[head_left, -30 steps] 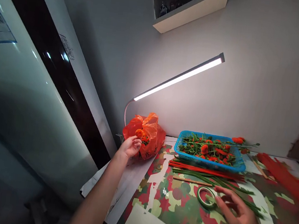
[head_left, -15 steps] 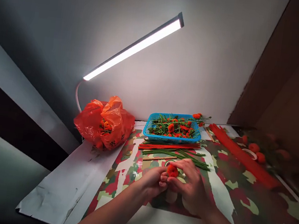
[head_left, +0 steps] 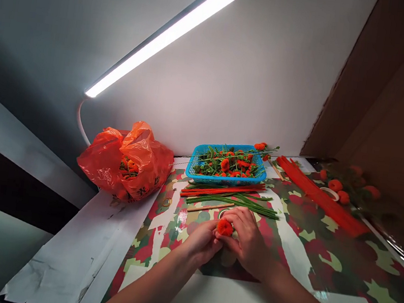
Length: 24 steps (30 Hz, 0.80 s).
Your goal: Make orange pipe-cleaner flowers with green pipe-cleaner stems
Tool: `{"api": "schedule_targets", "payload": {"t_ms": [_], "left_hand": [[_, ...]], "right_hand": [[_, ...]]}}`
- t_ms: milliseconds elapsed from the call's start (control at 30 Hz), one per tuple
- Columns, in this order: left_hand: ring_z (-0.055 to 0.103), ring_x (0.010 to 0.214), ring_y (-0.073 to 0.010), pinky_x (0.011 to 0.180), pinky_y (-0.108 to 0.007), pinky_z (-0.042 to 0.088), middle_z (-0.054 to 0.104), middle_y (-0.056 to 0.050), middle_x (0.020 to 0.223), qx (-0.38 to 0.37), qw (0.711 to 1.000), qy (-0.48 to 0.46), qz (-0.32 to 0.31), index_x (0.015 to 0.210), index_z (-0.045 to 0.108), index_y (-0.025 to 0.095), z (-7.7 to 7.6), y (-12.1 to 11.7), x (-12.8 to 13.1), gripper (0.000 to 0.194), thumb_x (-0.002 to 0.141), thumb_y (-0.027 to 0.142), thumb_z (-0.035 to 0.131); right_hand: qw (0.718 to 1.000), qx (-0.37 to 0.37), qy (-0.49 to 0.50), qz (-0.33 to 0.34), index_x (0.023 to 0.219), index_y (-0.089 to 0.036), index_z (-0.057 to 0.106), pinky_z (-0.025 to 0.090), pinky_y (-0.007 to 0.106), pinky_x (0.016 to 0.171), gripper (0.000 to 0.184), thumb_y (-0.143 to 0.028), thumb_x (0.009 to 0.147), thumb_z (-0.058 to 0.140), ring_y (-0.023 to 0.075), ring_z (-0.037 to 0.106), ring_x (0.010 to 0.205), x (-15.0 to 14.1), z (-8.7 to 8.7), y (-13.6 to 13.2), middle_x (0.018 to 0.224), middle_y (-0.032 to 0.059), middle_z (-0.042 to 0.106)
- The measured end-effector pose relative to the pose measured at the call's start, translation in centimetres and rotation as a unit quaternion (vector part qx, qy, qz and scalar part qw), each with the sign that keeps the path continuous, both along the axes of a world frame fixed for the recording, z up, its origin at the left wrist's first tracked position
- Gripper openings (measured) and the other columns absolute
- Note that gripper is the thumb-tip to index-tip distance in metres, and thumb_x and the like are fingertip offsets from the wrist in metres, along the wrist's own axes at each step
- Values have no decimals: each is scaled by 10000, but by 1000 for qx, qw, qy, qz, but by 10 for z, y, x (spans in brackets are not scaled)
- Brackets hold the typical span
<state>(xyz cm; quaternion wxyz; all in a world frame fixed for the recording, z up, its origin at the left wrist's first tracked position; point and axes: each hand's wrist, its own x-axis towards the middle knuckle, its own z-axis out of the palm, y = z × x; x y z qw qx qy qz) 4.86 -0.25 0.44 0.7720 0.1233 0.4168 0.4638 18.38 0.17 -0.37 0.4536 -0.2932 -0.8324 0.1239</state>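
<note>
Camouflage tabletop (head_left: 351, 260), white left edge (head_left: 61, 262), orange flower (head_left: 224, 227) between both curled hands (head_left: 200, 243) (head_left: 247, 237).

orange plastic bag (head_left: 156, 160) with dark printed characters, too small and creased to read

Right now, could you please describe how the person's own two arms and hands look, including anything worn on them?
The bare left hand and the bare right hand wear no gloves. The slim left forearm and the slim right forearm show no sleeve, watch, bracelet or marking. No ring is visible, but some fingers are partly hidden.
</note>
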Motion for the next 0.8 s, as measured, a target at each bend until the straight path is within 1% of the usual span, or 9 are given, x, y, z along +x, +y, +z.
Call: {"api": "schedule_targets", "payload": {"t_ms": [267, 367, 433, 467, 533, 567, 633, 700, 800], "left_hand": [[371, 365, -14, 348, -93, 327, 415, 46, 482, -25, 999, 8, 39, 584, 512, 108, 3, -5, 5, 243, 804, 3, 508], [508, 441, -51, 402, -122, 402, 548, -8, 577, -20, 995, 33, 92, 688, 571, 97, 18, -6, -13, 148, 830, 70, 540], [543, 477, -54, 427, -123, 416, 594, -15, 640, 24, 974, 83, 210, 762, 582, 111, 35, -6, -43, 88, 837, 94, 539], [570, 518, -58, 463, -129, 436, 614, -19, 686, 72, 948, 119, 287, 802, 582, 118, 45, -6, -64, 77, 842, 95, 520], [560, 529, -56, 446, -138, 403, 611, 2, 726, 182, 850, 228, 438, 846, 560, 147, 64, -5, -112, 41, 846, 179, 535], [507, 478, -44, 421, -142, 364, 598, 22, 716, 231, 761, 311, 520, 840, 531, 165, 73, -5, -136, 51, 847, 216, 530], [462, 461, -49, 440, -163, 349, 600, 24, 729, 273, 559, 521, 584, 889, 490, 181, 85, -2, -180, 101, 895, 247, 414], [566, 613, -87, 558, -190, 415, 638, 0, 774, 280, 512, 584, 564, 906, 496, 184, 91, 4, -209, 89, 885, 251, 441], [627, 726, -154, 648, -237, 445, 679, -33, 741, 274, 510, 686, 440, 845, 594, 178, 92, 18, -227, 112, 822, 283, 560]], "right_hand": [[997, -69, 7, 15, 1018, -223, 598, 468, 391, 847, 157, -309, 891, 566, 246, 553, 1019, 4, 0, -2, 1041, 72, 649], [998, -63, -6, 20, 1416, -255, 338, 406, 458, 1008, 691, -472, 825, 624, 291, 462, 1248, 10, -3, -5, 1362, 101, 506], [996, -85, -27, 5, 1495, -291, 140, 365, 492, 1056, 832, -510, 832, 592, 315, 366, 1343, 14, -5, -6, 1476, 92, 382], [994, -105, -30, -8, 1497, -313, 132, 377, 483, 1054, 786, -493, 859, 555, 313, 341, 1362, 16, -6, -7, 1497, 77, 350], [988, -149, -10, -40, 1485, -332, 181, 437, 434, 1016, 679, -461, 898, 496, 296, 346, 1363, 18, -7, -7, 1505, 57, 338], [985, -165, 6, -55, 1474, -337, 217, 464, 410, 993, 636, -448, 907, 480, 288, 364, 1355, 18, -6, -7, 1502, 49, 342], [980, -179, 36, -74, 1447, -331, 290, 489, 388, 971, 575, -434, 911, 471, 280, 401, 1332, 16, -6, -7, 1486, 44, 366], [980, -179, 51, -74, 1419, -317, 346, 488, 393, 981, 541, -424, 905, 478, 281, 417, 1320, 14, -6, -7, 1464, 49, 395], [981, -179, 46, -57, 1400, -318, 369, 477, 402, 1001, 509, -410, 911, 472, 276, 411, 1326, 12, -7, -7, 1451, 53, 404]]}}
